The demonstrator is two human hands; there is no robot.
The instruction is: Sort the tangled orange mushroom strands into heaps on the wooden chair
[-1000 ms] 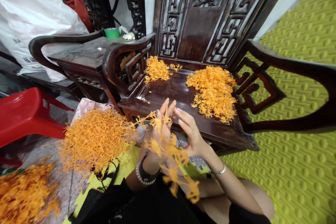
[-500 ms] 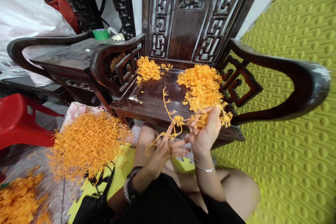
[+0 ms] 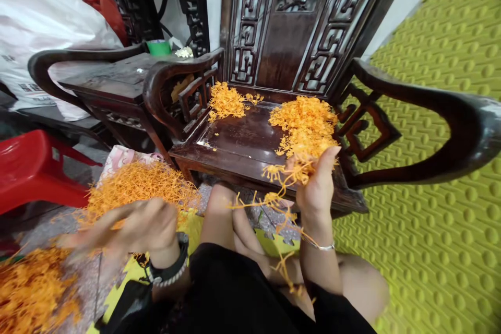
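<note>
My right hand [image 3: 319, 185] is closed around a bunch of orange branched strands [image 3: 274, 198], its thumb raised. They trail out to the left of the hand and down by the wrist. A loose orange piece [image 3: 287, 271], blurred, shows lower down over my lap. My left hand [image 3: 133, 229], smeared by motion, reaches left with fingers stretched out and nothing visible in them. It passes in front of a tangled heap of thin orange strands [image 3: 144, 180]. Just behind my right hand, a curly orange pile [image 3: 305, 120] covers the right of the dark wooden chair seat [image 3: 242, 135].
A smaller orange clump [image 3: 229, 102] lies at the seat's back left. Another orange heap [image 3: 35, 292] is on the floor at lower left. A red plastic stool [image 3: 39, 167] stands left. The curved right armrest [image 3: 438, 115] rises beside a yellow studded mat [image 3: 442, 240].
My left hand has left the strands by my right hand and swung left and down toward the heaps. My right hand keeps its bunch; the trailing strands now hang lower.
</note>
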